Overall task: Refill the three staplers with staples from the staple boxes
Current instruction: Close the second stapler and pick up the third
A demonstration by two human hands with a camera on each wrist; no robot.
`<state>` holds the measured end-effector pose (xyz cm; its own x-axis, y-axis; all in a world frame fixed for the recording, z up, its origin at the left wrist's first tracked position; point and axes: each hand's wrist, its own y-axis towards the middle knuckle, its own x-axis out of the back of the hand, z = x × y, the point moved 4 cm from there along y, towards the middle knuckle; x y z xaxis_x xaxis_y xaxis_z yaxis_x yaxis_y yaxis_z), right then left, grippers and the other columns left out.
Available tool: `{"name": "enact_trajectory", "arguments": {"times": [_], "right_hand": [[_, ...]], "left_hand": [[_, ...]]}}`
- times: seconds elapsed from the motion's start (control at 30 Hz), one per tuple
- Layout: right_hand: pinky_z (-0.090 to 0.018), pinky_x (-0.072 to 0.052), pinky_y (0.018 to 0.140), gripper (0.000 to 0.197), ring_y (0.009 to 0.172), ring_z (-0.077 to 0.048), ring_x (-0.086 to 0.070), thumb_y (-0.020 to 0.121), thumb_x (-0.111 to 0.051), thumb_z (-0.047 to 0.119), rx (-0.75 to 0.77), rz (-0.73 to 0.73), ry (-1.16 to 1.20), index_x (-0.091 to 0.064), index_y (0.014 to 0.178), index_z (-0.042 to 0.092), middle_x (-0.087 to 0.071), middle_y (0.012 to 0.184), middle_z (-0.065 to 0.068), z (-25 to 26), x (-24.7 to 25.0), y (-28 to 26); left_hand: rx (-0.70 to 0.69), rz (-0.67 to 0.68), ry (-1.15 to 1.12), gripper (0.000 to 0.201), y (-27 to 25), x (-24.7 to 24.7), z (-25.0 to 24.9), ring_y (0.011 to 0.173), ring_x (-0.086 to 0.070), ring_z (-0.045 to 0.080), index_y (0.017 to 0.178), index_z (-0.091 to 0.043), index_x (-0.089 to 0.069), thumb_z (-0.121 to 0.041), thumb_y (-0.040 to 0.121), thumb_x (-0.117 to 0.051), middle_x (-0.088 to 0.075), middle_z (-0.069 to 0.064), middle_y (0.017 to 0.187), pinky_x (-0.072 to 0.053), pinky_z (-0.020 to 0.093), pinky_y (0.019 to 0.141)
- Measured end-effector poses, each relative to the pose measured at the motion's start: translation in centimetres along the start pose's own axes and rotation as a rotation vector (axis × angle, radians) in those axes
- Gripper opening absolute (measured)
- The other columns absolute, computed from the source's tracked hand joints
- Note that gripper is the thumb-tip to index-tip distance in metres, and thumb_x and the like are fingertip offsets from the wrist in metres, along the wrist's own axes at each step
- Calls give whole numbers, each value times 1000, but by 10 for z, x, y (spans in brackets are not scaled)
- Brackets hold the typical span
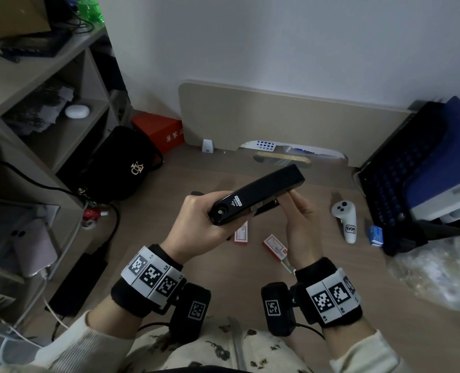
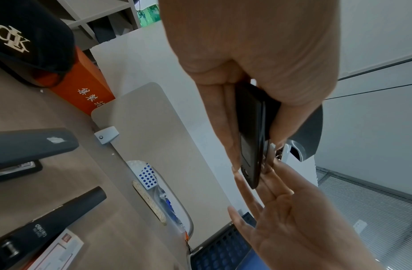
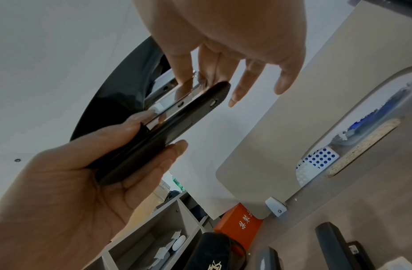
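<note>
My left hand (image 1: pixel 202 219) grips the rear of a black stapler (image 1: pixel 258 195), held tilted above the desk with its front end raised. Under that front end my right hand (image 1: pixel 301 219) has its fingers straight, their tips touching the metal magazine (image 3: pixel 189 85); the thumb stands apart. Two red-and-white staple boxes (image 1: pixel 241 234) (image 1: pixel 274 247) lie on the desk below the hands. Two other dark staplers (image 2: pixel 27 146) (image 2: pixel 50 224) lie on the desk in the left wrist view, one next to a staple box (image 2: pixel 59 254).
A white controller (image 1: pixel 344 219) and a small blue box (image 1: pixel 375 235) lie right of the hands. A dark perforated crate (image 1: pixel 412 170) and a plastic bag (image 1: pixel 439 273) fill the right side. A black bag (image 1: pixel 123 168), a red box (image 1: pixel 159 130) and shelves (image 1: pixel 35 84) stand left.
</note>
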<state>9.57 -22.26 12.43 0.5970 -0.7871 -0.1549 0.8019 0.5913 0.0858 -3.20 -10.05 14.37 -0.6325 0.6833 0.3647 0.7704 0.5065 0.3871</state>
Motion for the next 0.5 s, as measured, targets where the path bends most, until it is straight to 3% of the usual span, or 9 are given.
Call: {"name": "enact_trajectory", "arguments": {"times": [0.23,0.43,0.5], "right_hand": [[-18,-46,91,29,108,-14,-64,91,-55,24,16,17,10,-70,108,6,-73,105,-2,0,0,-1],[-31,-48,89,22,100,-22,-65,90,-57,28,24,-24,-60,-74,95,15,-73,95,-4,1,1,-2],[-31,-48,87,20,95,-19,-66,92,-57,26,30,-34,-75,-74,94,16,-73,92,-3,1,1,-2]], "left_hand": [[-11,9,18,19,-1,1,1,56,-64,21,96,-13,-75,-28,84,-76,-69,4,64,-49,36,50],[-31,22,39,23,-1,3,-4,56,-64,9,101,-14,-74,-28,83,-76,-71,-2,68,-47,21,53],[-41,23,45,21,-1,3,-5,56,-61,3,100,-15,-74,-27,83,-76,-70,-5,68,-44,16,54]]}}
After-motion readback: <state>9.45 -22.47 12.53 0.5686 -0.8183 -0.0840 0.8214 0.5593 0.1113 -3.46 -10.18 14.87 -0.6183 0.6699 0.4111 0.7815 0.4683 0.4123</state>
